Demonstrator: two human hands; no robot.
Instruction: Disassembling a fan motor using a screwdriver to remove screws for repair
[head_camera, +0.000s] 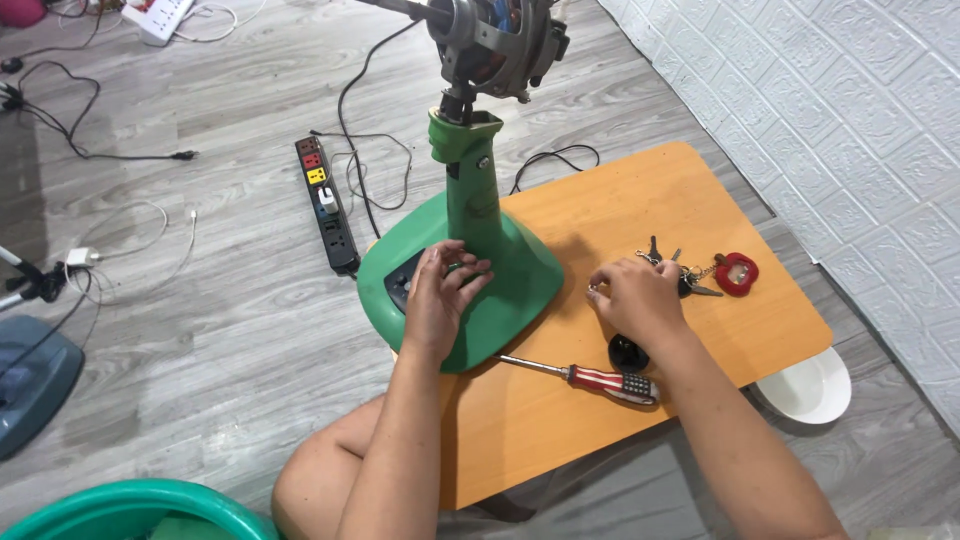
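Left hand (440, 295) rests on the green fan base (500, 290), fingers spread. Right hand (635, 298) pinches a small metal part (594, 289) above the bench (600, 200).

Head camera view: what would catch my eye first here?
The green fan stand with its bare motor on top, standing at the left end of the low wooden table. The left hand rests on its base by the dark button panel, while the right hand lies on the table beside a bunch of keys; a striped-handled screwdriver lies nearer.
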